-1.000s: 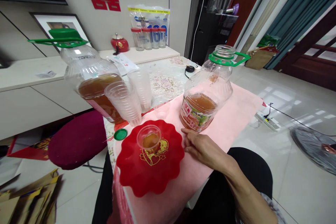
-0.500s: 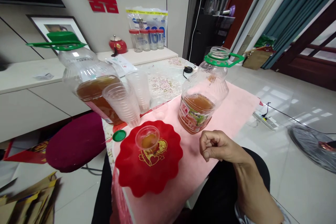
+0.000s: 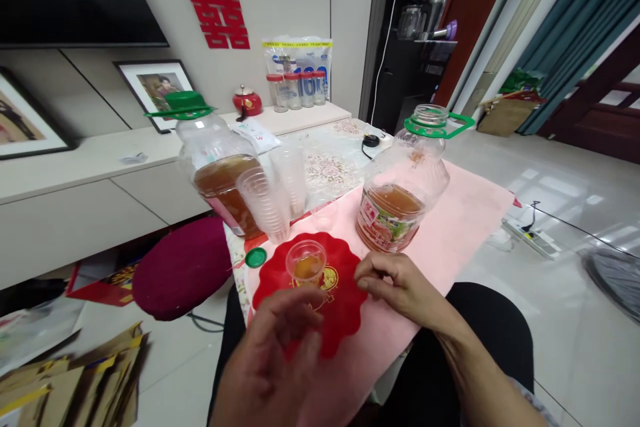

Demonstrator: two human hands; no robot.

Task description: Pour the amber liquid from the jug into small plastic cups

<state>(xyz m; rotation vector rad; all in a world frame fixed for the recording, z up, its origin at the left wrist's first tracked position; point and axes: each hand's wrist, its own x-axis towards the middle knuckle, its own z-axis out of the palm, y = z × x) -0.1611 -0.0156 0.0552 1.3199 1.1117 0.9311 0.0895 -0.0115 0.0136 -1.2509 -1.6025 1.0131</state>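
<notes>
- Since half a second ago the left hand [image 3: 273, 353] has come up into view from below, and the right hand [image 3: 395, 283] has gone from a loose fist off the counter's edge to the right rim of the red plate [image 3: 345, 310].
- Left hand: blurred, hanging over the near edge of the plate with its fingers loosely spread. The grip is wide and holds nothing that shows.
- Right hand: its grip is narrow, with thumb and fingertips drawn together at the plate's scalloped rim. Whether they clasp the rim cannot be told.
- A small clear cup [image 3: 306, 261] with amber liquid stands upright on the far part of the plate, between the two hands and apart from both.
- The plate lies on a pink cloth [image 3: 465, 213] at the near edge of the counter.
- Just behind the right hand stands an open jug [image 3: 400, 200], part full, with a green handle ring.
- Behind the plate to the left are a stack of clear cups [image 3: 265, 203], a second stack [image 3: 291, 177] and a capped jug [image 3: 220, 167].
- A loose green cap [image 3: 255, 257] lies just left of the plate.
- A maroon stool [image 3: 183, 267] sits beside the counter on the left, and a power strip [image 3: 533, 238] lies on the floor to the right.
</notes>
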